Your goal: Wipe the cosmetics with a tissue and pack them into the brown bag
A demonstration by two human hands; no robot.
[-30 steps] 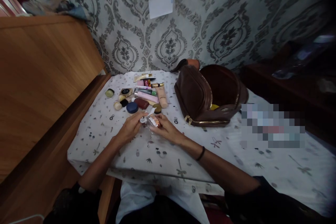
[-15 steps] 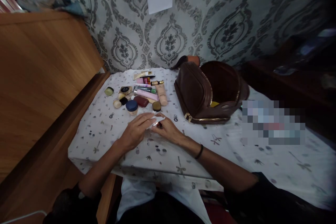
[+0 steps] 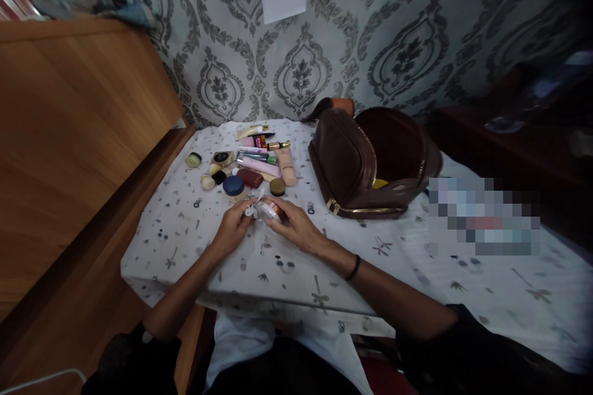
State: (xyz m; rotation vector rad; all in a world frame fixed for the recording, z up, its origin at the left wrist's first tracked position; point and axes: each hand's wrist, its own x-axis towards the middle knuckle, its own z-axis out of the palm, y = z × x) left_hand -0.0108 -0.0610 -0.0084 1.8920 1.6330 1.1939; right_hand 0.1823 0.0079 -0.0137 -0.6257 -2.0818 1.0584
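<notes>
My right hand [image 3: 299, 226] is closed around a small shiny round container [image 3: 269, 212], clear or silvery with a copper-coloured side. Its exact kind is hard to make out. My left hand [image 3: 233, 226] pinches a crumpled white tissue [image 3: 251, 210] against the container's left side. Just beyond my hands stand a blue-lidded jar [image 3: 233, 186] and a small jar with a gold-brown lid [image 3: 277, 186]. Behind these lie a dark red case [image 3: 250, 178], a pink tube [image 3: 260, 166] and a beige tube [image 3: 288, 166].
An unzipped brown leather bag [image 3: 343, 154] stands right of the cosmetics. A small green-lidded pot [image 3: 193, 160] sits at the left. The patterned tablecloth [image 3: 185, 271] covers the table, with a wooden cabinet [image 3: 83, 136] along the left and a wallpapered wall behind.
My left hand has shifted slightly left and drawn the white tissue off the top of the container, which now shows more. My right hand keeps its hold.
</notes>
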